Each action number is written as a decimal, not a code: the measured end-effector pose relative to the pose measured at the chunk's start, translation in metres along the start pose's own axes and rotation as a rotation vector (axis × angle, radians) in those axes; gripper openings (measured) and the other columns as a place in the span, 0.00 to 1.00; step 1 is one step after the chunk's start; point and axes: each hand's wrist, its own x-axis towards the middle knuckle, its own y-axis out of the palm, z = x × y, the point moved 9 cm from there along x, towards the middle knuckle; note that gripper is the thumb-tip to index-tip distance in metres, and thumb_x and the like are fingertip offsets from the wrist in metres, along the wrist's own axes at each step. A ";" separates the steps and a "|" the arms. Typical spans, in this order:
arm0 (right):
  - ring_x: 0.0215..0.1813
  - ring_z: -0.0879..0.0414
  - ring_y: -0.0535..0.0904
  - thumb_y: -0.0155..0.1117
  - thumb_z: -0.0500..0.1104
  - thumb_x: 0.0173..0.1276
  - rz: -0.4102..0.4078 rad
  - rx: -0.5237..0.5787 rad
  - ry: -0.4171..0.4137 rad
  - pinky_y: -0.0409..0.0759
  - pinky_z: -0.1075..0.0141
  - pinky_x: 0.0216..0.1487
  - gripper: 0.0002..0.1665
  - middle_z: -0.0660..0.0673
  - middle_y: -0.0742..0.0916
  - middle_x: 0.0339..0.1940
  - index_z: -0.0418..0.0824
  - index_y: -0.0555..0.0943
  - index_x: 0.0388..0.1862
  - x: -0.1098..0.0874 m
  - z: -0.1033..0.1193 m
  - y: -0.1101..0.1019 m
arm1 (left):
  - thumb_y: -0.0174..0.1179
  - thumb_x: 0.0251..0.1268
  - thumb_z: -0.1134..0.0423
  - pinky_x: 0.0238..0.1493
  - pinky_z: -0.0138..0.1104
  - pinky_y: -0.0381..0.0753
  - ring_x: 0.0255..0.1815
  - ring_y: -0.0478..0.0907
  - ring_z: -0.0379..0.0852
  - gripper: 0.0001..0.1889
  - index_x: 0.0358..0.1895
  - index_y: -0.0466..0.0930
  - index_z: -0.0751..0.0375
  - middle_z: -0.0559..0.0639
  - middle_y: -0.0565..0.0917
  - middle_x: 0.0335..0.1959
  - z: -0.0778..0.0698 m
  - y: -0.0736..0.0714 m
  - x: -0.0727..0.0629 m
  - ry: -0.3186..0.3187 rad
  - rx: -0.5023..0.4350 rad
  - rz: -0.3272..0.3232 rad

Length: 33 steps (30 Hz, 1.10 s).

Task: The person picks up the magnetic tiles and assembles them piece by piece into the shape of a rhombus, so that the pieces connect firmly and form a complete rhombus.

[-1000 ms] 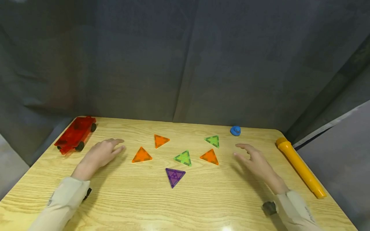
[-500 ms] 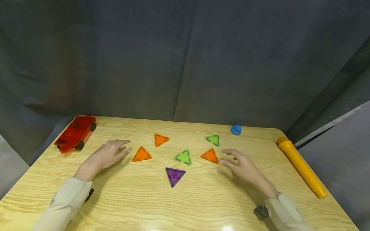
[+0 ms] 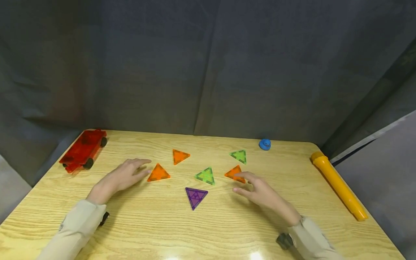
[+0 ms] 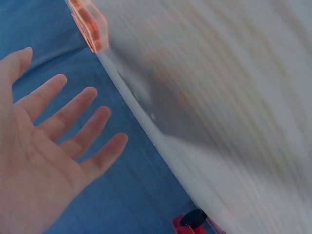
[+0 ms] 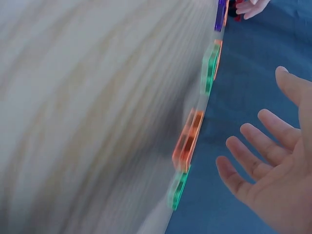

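Observation:
In the head view several translucent triangular tiles lie flat on the wooden table [image 3: 182, 231]. My left hand [image 3: 120, 177] hovers just left of an orange tile [image 3: 158, 173], holding nothing, its fingers spread in the left wrist view. Over on the right, my right hand [image 3: 258, 191] reaches over the edge of another orange tile [image 3: 232, 172] and partly covers it; whether it touches cannot be told. The right wrist view shows that hand's fingers apart and bare. A third orange tile [image 3: 180, 156], two green tiles [image 3: 206, 176] and a purple tile [image 3: 196, 197] lie between the hands.
A red toy car [image 3: 83, 150] stands at the table's left back corner. Near the back edge sits a small blue rubber duck [image 3: 265, 144]. A long orange-yellow tube [image 3: 339, 186] lies along the right side. Dark curtains [image 3: 208, 72] hang behind.
My right hand has moved left and slightly toward me, from beside the right orange tile to over its edge. My left hand has edged right toward the left orange tile.

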 end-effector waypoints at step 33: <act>0.70 0.45 0.65 0.59 0.58 0.67 0.271 0.097 -0.055 0.63 0.48 0.68 0.33 0.43 0.74 0.66 0.41 0.73 0.64 0.021 0.048 0.058 | 0.51 0.71 0.48 0.65 0.61 0.56 0.69 0.55 0.69 0.29 0.68 0.66 0.64 0.67 0.65 0.68 -0.010 0.018 -0.002 -0.016 -0.126 0.121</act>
